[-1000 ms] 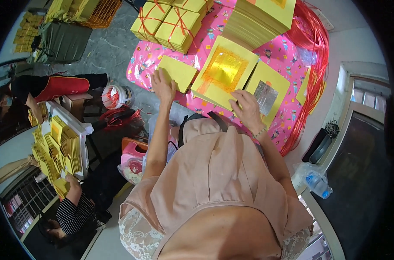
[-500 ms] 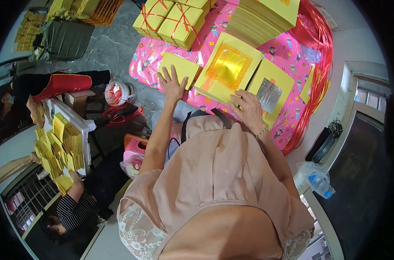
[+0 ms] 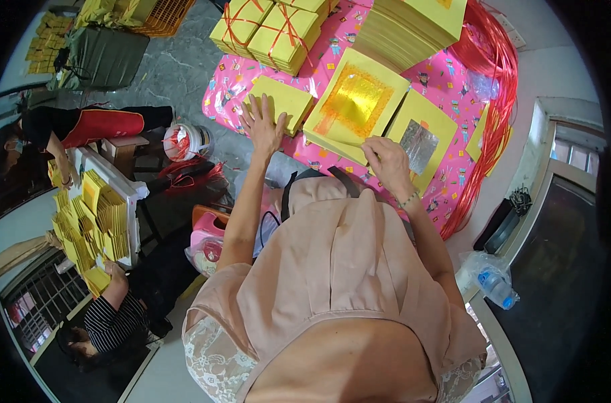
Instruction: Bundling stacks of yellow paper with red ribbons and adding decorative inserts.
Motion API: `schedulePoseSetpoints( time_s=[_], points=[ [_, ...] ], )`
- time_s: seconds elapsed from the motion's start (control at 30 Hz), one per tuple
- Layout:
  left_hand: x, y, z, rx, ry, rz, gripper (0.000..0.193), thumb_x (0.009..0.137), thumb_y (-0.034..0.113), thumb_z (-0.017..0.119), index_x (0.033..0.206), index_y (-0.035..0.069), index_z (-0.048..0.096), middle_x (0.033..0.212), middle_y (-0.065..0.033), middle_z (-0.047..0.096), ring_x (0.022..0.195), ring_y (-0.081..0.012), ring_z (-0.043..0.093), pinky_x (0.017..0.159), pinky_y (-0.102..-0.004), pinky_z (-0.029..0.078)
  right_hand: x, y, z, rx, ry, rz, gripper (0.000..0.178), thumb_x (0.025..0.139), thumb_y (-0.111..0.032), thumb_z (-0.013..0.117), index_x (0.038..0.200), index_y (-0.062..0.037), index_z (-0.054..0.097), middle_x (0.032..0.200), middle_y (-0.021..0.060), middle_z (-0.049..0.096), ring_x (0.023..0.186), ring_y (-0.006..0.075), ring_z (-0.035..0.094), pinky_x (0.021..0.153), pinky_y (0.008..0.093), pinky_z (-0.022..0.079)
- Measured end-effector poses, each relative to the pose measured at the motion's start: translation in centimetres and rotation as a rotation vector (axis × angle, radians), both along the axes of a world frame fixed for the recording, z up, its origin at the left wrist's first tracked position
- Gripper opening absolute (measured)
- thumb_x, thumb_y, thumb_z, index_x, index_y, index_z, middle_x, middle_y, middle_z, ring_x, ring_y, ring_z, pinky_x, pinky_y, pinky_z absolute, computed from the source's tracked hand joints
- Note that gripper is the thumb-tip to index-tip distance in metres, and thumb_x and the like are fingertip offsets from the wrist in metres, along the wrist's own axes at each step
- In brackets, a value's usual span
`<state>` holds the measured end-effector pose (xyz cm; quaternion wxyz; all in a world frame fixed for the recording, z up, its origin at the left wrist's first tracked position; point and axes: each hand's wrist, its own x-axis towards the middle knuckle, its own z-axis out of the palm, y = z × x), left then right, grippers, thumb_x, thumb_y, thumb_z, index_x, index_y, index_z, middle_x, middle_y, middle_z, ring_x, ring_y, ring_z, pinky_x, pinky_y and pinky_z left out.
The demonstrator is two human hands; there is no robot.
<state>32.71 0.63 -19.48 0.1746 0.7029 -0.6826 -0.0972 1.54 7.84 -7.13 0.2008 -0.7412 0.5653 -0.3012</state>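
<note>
My left hand (image 3: 264,127) lies with spread fingers on the near-left edge of a low pile of yellow paper (image 3: 287,98). To its right sits a stack of yellow paper sheets, the top sheet (image 3: 354,102) bearing a gold foil square with an orange printed border. My right hand (image 3: 389,165) is closed at the near corner of that top sheet, pinching its edge, which looks slightly raised. Beside this hand, further right, is yellow paper with a silver foil patch (image 3: 419,145). Everything rests on a pink patterned tablecloth (image 3: 463,115).
Bundles tied with red string (image 3: 272,33) and a tall yellow paper stack (image 3: 409,33) stand at the back. Red strands (image 3: 490,134) hang along the right edge. At left, two people work by a white table (image 3: 127,188) with yellow paper packets. A white bucket (image 3: 197,141) stands between.
My right hand's fingers have drawn together on the sheet's near corner, lifting its edge slightly. My left hand has shifted a little to the left. The far-left person's arm has moved.
</note>
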Motion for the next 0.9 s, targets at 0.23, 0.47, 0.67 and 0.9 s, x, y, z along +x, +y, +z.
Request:
schedulePoseSetpoints(
  time_s=[0.23,0.47,0.67,0.9],
  points=[
    [-3.0,0.3,9.7,-0.133,0.406,-0.538,0.065,0.081,0.034,0.073,0.139,0.012,0.051,0.147,-0.0188,0.04,0.132,-0.0388,0.041,0.108,-0.0487,0.035,-0.2,-0.1,0.5,0.022,0.034,0.042,0.013,0.087,-0.017,0.067,0.087,-0.0043,0.067,0.082,0.0091,0.066,0.079,0.028,0.066,0.069,0.0397,0.051],
    [-4.1,0.3,9.5,0.065,0.394,-0.772,0.042,0.081,0.025,0.074,0.121,0.011,0.067,0.13,-0.0105,0.06,0.119,-0.0314,0.055,0.098,-0.041,0.047,-0.1,0.2,0.3,0.004,0.094,0.085,0.025,0.079,-0.025,0.075,0.091,-0.0058,0.066,0.092,0.0081,0.066,0.082,0.0277,0.066,0.072,0.0388,0.053],
    [-4.1,0.0,9.9,0.157,0.444,-0.719,0.042,0.081,0.028,0.075,0.118,0.011,0.069,0.13,-0.0105,0.061,0.117,-0.03,0.057,0.097,-0.0393,0.048,0.6,0.4,0.9,0.083,0.18,0.068,0.025,0.08,-0.024,0.075,0.091,-0.0032,0.067,0.095,0.0087,0.068,0.083,0.0293,0.067,0.069,0.0383,0.054],
    [-4.3,0.2,10.6,0.191,0.462,-0.689,0.048,0.078,0.032,0.076,0.121,0.013,0.068,0.131,-0.0095,0.06,0.117,-0.0295,0.057,0.097,-0.0394,0.048,0.1,-0.6,0.5,0.066,0.059,0.036,0.021,0.09,-0.029,0.066,0.091,-0.008,0.065,0.079,0.0085,0.066,0.065,0.0308,0.065,0.054,0.0393,0.051]
  ],
)
